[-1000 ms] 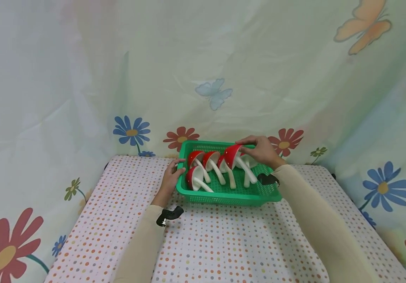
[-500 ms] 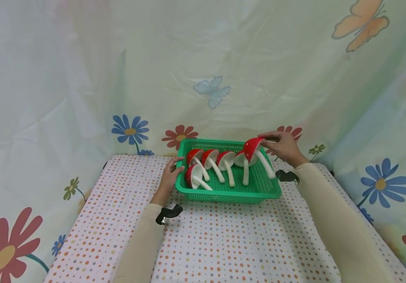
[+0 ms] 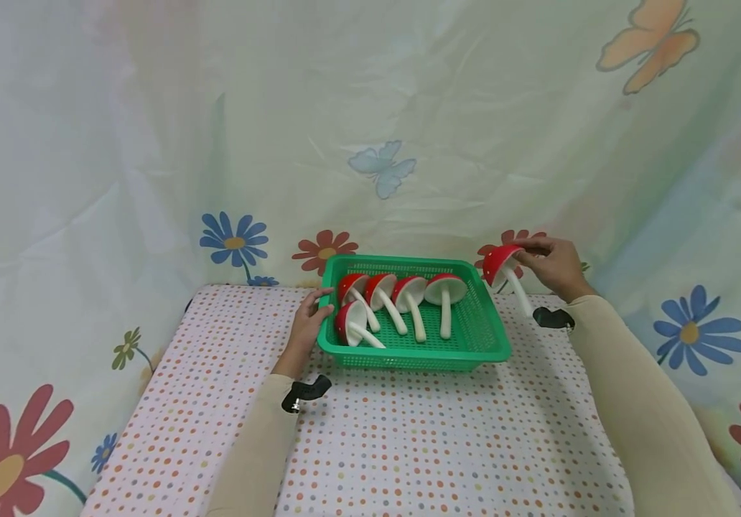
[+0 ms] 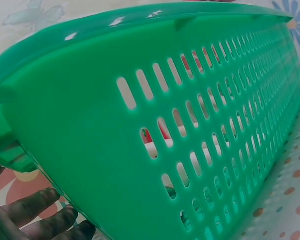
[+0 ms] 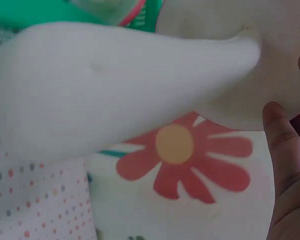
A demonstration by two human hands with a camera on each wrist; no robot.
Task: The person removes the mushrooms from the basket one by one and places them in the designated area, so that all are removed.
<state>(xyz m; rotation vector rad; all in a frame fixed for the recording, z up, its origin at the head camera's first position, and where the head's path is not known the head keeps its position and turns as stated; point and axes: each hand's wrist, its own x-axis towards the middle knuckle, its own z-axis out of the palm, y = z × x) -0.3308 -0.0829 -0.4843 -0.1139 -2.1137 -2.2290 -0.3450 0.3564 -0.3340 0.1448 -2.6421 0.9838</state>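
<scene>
right hand [image 3: 554, 264] has its grip pinched on the red cap of a toy mushroom [image 3: 502, 269], holding it up in the air just past the right end of the green basket [image 3: 409, 355], white stem pointing down and toward the person, off the surface. in the right wrist view that stem [image 5: 105, 85] fills most of the picture, with fingertips [image 5: 285, 150] at the pale underside of the cap. left hand [image 3: 309, 327] sits at the basket's left end, fingers curled round the rim there; the left wrist view only shows the slotted green wall [image 4: 155, 130] up close and a few fingers [image 4: 40, 215] below it. five more red and white mushrooms [image 3: 409, 301] lie in the basket, stems toward the person. it all sits on a polka dot surface [image 3: 409, 445] with a flowery curtain [image 3: 235, 240] behind.
</scene>
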